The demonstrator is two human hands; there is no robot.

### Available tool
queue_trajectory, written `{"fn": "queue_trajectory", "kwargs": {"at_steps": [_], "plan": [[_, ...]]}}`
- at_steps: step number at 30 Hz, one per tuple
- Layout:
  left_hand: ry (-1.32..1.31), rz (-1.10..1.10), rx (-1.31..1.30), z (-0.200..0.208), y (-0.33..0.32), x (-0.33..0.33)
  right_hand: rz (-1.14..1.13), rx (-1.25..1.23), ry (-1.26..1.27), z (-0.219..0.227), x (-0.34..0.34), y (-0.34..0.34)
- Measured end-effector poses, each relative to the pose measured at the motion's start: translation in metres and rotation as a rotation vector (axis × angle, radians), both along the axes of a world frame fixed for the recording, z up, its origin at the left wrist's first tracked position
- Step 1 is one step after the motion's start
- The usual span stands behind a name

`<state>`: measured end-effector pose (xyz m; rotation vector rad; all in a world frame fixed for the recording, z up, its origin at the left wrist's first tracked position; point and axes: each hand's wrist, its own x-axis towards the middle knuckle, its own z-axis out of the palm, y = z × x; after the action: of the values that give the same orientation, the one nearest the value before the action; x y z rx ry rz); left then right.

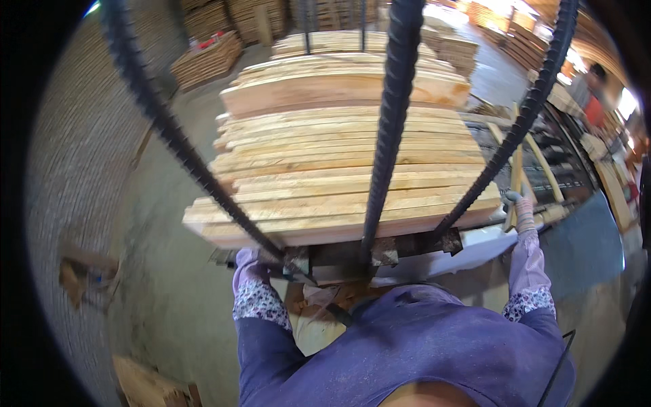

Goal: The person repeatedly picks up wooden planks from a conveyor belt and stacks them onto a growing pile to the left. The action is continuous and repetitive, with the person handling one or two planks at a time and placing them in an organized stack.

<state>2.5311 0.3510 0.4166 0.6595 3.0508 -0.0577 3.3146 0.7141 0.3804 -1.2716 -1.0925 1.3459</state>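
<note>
In front of me a stack of pale sawn boards (352,159) lies in close rows on dark supports with square ends (384,251). At the right, my right hand (521,202), in a glove with grey fingertips, is closed around a narrow wooden strip (517,169) beside the stack. My left arm reaches to the stack's near left corner. There a purple cuff (248,261) shows at the wrist, but the fingers of my left hand are hidden by the sleeve and the stack's edge.
Ribbed steel bars (391,122) rise between me and the boards. More strips (544,166) rest on a dark machine bed at right, with a grey metal sheet (582,247) nearer. Another person (592,98) is at far right. A brick wall (81,156) runs along the left.
</note>
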Motion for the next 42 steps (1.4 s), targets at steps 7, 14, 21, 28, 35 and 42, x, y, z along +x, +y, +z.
{"fn": "queue_trajectory", "kwargs": {"at_steps": [7, 14, 21, 28, 35, 42], "plan": [[0.099, -0.150, 0.210, 0.003, 0.015, 0.066, -0.267, 0.150, -0.633, 0.001, 0.003, -0.035], [0.061, -0.224, 0.485, -0.014, -0.047, 0.142, 0.041, 0.040, -0.655, -0.013, -0.097, -0.012], [0.015, -0.190, 0.646, -0.004, -0.026, 0.301, 0.291, -0.088, -1.209, -0.060, -0.180, 0.066], [-0.002, -0.085, 0.806, 0.024, 0.006, 0.449, 0.363, 0.026, -0.158, -0.076, -0.147, 0.117], [-0.069, -0.132, 1.150, 0.068, 0.048, 0.577, 0.714, -0.492, 0.922, -0.014, 0.010, 0.123], [-0.686, -0.560, 1.436, 0.121, 0.143, 0.666, 0.723, -0.259, 0.817, -0.021, 0.043, 0.140]]}}
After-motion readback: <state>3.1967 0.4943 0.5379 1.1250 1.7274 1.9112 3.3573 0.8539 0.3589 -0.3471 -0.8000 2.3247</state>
